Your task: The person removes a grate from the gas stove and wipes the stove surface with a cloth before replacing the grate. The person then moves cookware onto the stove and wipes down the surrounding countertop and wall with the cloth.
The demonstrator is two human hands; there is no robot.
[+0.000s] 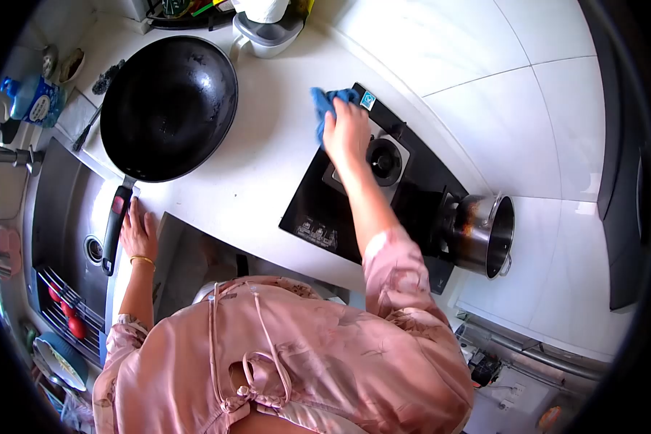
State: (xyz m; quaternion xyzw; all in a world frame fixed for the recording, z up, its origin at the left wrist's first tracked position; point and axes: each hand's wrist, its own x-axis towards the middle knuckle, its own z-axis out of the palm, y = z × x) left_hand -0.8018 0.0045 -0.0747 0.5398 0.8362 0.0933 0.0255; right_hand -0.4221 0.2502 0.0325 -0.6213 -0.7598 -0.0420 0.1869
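A blue cloth (327, 108) is under my right hand (347, 134), whose fingers are closed on it at the back left corner of the black gas stove (325, 206). Just right of that hand is a burner (385, 160). My left hand (139, 233) lies flat with fingers stretched on the counter edge by the sink, wearing a yellow bracelet. Close beside it is the handle of a large black wok (170, 108), which rests on the white counter (220, 195). The inside of the wok has a few wet-looking spots.
A steel pot (479, 233) with brown stains stands on the stove's right side. The sink (69, 217) is on the left, with red items (72, 318) on its rack. Behind the wok stands a grey-lidded container (266, 32). A blue-capped bottle (36, 101) is at the far left.
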